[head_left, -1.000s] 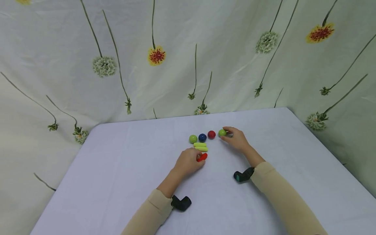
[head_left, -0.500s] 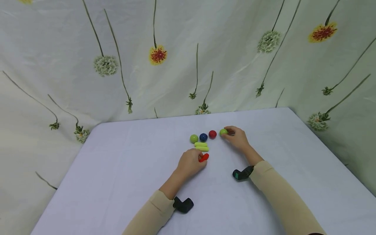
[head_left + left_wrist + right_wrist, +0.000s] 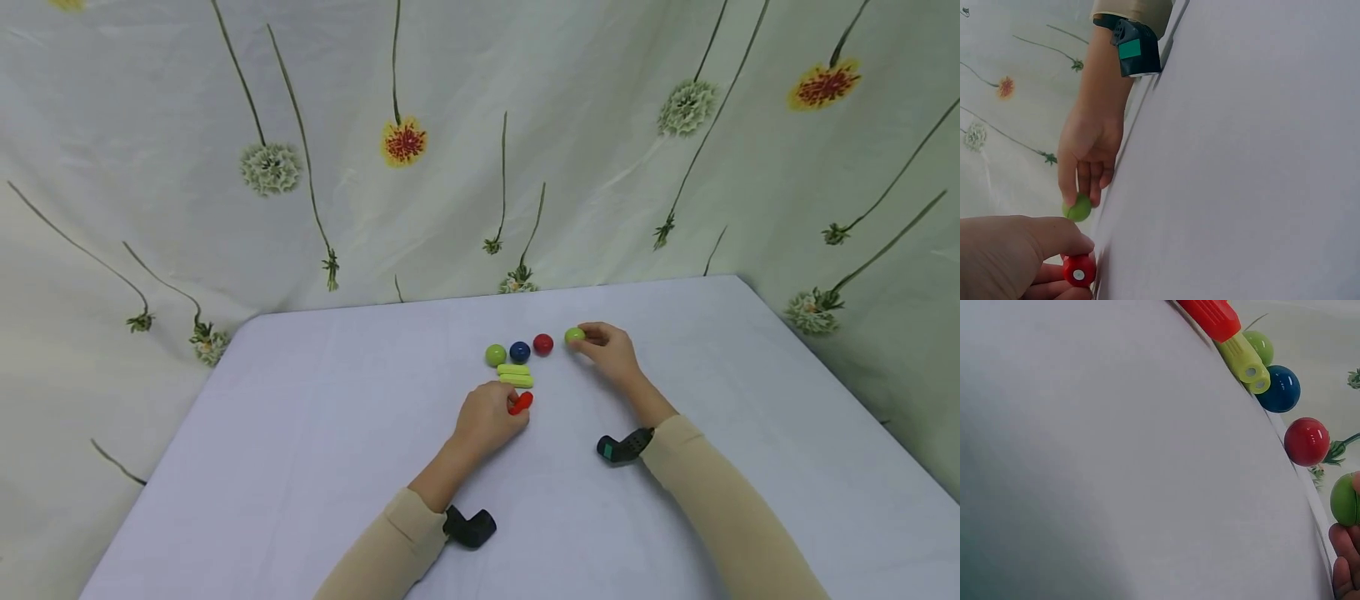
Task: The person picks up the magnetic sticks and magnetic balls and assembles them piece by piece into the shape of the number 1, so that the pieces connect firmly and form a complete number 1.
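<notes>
My left hand [image 3: 483,418] pinches a short red grooved stick [image 3: 522,403], whose end carries a white dot in the left wrist view. Just beyond it lie two yellow-green sticks [image 3: 515,375] of similar shape, side by side. My right hand [image 3: 611,354] holds a glossy green ball [image 3: 574,335] between thumb and fingers; a seam line runs around the ball [image 3: 1342,501] in the right wrist view. A red ball [image 3: 543,343], a blue ball [image 3: 520,352] and a second green ball [image 3: 495,355] form a row to its left.
A white cloth covers the table [image 3: 315,433]. Behind it hangs a pale curtain [image 3: 450,208] printed with flowers. Black wrist cameras sit at the left cuff [image 3: 470,527] and the right cuff [image 3: 625,447].
My right hand has shifted the green ball slightly to the right, away from the red ball. The left hand keeps its hold on the red stick, nearly still.
</notes>
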Tool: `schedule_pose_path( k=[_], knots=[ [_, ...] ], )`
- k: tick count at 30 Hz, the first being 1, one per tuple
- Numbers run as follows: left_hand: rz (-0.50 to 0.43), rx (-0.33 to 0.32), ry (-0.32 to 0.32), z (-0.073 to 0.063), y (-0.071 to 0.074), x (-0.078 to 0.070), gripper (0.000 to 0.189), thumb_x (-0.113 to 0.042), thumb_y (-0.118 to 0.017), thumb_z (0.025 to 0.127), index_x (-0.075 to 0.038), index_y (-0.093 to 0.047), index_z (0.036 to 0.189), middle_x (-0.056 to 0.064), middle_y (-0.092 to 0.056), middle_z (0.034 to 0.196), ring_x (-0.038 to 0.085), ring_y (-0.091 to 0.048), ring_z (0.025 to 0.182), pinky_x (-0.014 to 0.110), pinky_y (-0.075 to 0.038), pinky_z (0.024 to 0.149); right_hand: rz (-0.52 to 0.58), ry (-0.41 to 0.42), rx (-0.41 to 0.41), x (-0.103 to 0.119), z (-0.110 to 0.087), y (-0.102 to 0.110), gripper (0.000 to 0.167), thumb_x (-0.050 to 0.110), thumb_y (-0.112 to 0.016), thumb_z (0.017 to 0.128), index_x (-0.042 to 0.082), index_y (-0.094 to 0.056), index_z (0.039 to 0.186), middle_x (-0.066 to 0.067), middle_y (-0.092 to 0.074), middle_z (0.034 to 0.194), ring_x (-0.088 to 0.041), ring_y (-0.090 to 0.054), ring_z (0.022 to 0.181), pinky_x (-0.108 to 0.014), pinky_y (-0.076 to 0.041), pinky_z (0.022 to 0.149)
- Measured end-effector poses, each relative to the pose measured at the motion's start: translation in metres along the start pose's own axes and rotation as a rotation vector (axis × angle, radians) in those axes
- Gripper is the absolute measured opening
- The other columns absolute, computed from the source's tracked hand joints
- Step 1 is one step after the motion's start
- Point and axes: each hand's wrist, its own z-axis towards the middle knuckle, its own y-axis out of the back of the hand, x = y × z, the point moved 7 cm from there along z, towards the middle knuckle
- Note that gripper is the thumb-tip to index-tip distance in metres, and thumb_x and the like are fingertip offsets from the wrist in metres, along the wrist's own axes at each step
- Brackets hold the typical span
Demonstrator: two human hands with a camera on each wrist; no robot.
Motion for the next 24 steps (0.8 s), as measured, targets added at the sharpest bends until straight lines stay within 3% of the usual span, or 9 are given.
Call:
schedule_pose_path(
  k=[8, 15, 24],
  knots=[
    [-0.063, -0.041, 0.079, -0.001, 0.002, 0.0, 0.016, -0.017, -0.073, 0.083, -0.002, -0.07, 0.088, 0.001, -0.058, 0.07, 0.015, -0.052, 0.066, 0.025, -0.043, 0.056, 0.082, -0.064, 0.036, 0.002, -0.011, 0.004, 0.045, 0.023, -0.07, 0.091, -0.003, -0.059, 0.126, -0.02, -0.061, 0.122, -0.031, -0.057, 0.111, -0.039, -0.047, 0.091],
    [-0.132, -0.077, 0.185, -0.005, 0.0, -0.003, 0.019, -0.018, -0.075, 0.082, -0.002, -0.07, 0.09, 0.005, -0.066, 0.08, 0.017, -0.056, 0.069, 0.027, -0.049, 0.061, 0.098, -0.05, 0.089, 0.007, -0.019, 0.002, 0.045, 0.026, -0.07, 0.092, -0.001, -0.06, 0.126, -0.019, -0.062, 0.121, -0.029, -0.059, 0.108, -0.033, -0.049, 0.087],
    [-0.157, -0.105, 0.202, -0.006, -0.003, -0.014, 0.02, -0.019, -0.076, 0.083, -0.002, -0.071, 0.092, 0.002, -0.064, 0.075, 0.017, -0.057, 0.069, 0.028, -0.051, 0.063, 0.11, -0.002, 0.139, 0.016, -0.03, -0.007, 0.042, 0.023, -0.072, 0.09, -0.001, -0.062, 0.123, -0.017, -0.064, 0.118, -0.027, -0.061, 0.102, -0.032, -0.05, 0.087]
  ],
)
